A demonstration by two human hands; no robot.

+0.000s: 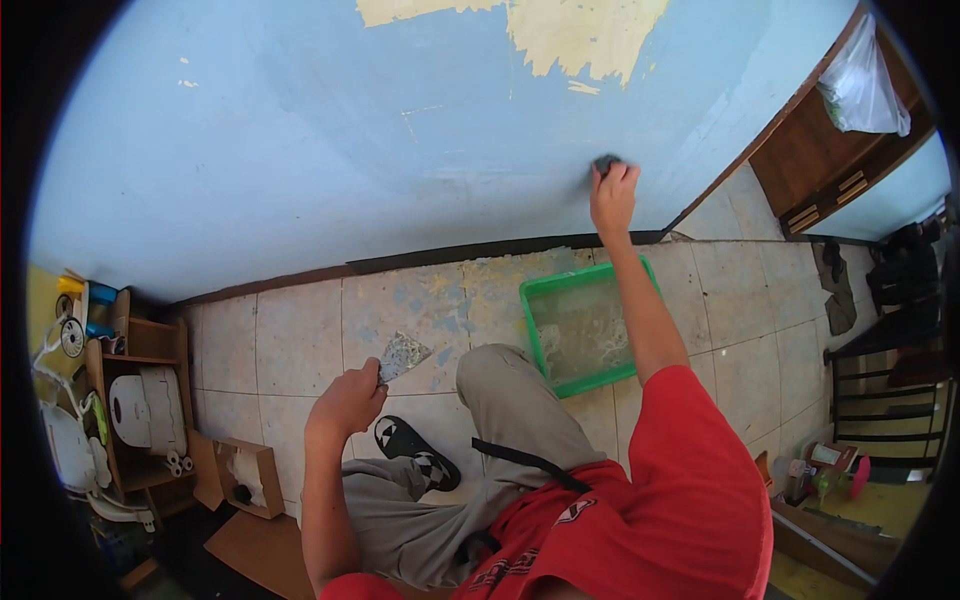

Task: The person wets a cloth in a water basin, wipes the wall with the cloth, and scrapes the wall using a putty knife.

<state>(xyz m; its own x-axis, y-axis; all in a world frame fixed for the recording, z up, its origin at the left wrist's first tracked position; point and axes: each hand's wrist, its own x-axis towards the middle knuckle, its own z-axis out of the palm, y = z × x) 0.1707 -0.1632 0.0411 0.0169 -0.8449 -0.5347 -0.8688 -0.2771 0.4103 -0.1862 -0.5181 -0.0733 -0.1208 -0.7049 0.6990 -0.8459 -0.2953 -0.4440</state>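
Note:
My left hand is closed around the handle of a putty knife, whose speckled, dirty blade points up and right above the floor tiles. Stretched out to the wall, my right hand grips a small dark sponge-like pad; the pad is at the blue wall, low down near its right end. Higher up, the paint has come away in ragged patches that bare a yellow layer. Below my right forearm stands a green basin of cloudy water.
Paint flakes litter the tiles along the wall's foot. A wooden shelf and an open cardboard box stand at left. On the right are a dark chair, a wooden cabinet and a hanging white plastic bag.

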